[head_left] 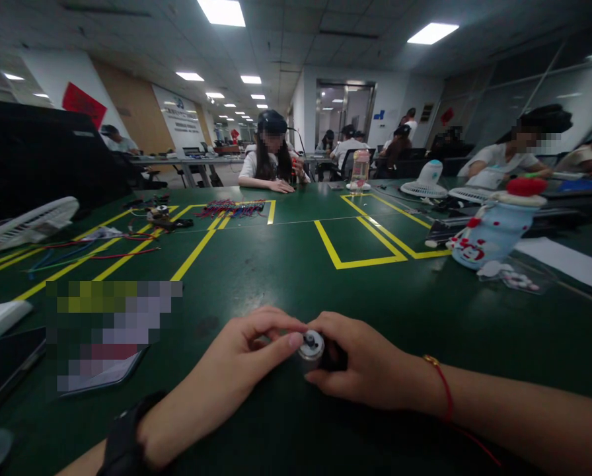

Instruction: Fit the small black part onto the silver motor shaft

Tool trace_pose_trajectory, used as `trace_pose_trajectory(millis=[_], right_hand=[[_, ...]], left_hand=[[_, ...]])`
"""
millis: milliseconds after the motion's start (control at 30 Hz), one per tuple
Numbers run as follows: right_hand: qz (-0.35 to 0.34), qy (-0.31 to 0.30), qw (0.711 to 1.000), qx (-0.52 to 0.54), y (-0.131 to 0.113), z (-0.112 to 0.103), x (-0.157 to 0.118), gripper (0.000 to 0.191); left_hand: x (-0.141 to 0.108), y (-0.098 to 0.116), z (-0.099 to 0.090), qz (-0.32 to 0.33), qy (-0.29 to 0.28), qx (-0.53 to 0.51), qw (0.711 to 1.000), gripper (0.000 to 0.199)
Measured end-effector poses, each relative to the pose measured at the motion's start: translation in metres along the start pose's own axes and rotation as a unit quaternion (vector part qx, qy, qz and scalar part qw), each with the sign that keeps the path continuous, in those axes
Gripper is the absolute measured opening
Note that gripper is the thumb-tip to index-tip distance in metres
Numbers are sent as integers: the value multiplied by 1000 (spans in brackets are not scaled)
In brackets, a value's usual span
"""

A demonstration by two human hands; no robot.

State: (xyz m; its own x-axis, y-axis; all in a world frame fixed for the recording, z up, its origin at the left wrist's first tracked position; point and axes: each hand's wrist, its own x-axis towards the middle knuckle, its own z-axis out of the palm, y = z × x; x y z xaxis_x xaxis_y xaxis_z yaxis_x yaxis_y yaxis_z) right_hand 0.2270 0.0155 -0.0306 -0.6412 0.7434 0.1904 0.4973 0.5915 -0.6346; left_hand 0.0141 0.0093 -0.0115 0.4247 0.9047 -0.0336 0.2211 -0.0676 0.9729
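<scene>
A small silver cylindrical motor stands upright at the front middle of the green table, its end face with a short dark shaft turned up. My right hand is closed around its right side, thumb in front and fingers behind. From the left, my left hand reaches over with thumb and index fingertip pinched at the shaft on top. The other fingers of the left hand are curled behind. Part of the motor's body is hidden by the right hand and its shadow.
Yellow tape outlines mark the green table. A blue bottle with a red top stands right, near white fans. Left lie loose wires, a wire bundle and a blurred-out flat item. A person sits opposite.
</scene>
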Motion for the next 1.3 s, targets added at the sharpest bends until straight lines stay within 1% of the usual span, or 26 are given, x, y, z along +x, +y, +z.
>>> trace_pose_trajectory(millis=[67,233,367,500,567,700,833,1000,1067,1167,1233,1300], right_hand=[[-3,-4,1000,-7,0,0,0,31],[-8,-1,1000,-11,-2,0,0,28],[-9,-2,1000,-6,-3,0,0,28],[-9,4,1000,3,-4,-1,0,30],[-6,6,1000,7,-3,-1,-1,32],[-3,10,1000,21,-2,-1,-4,34],[-1,15,999,29,0,-2,-6,34],[4,15,999,40,0,-1,-6,33],[4,14,999,40,-1,-1,-6,33],[5,11,999,38,-1,-2,-6,33],[5,12,999,34,-1,-3,-6,34],[2,15,999,30,-2,-4,-6,34]], left_hand=[[-1,2,5,34,4,46,998,17],[0,2,8,43,28,91,994,16],[2,3,5,66,47,101,992,15],[0,0,-2,86,69,108,988,14],[-2,-5,-6,80,63,129,986,14],[-5,-17,-12,59,29,164,984,13],[-7,-26,-12,70,11,212,975,12],[-7,-31,-10,87,-1,264,961,11],[-7,-32,-10,88,-1,262,961,11],[-6,-31,-13,90,6,233,968,13],[-6,-30,-16,86,34,204,975,13],[-6,-29,-21,64,81,170,980,11]])
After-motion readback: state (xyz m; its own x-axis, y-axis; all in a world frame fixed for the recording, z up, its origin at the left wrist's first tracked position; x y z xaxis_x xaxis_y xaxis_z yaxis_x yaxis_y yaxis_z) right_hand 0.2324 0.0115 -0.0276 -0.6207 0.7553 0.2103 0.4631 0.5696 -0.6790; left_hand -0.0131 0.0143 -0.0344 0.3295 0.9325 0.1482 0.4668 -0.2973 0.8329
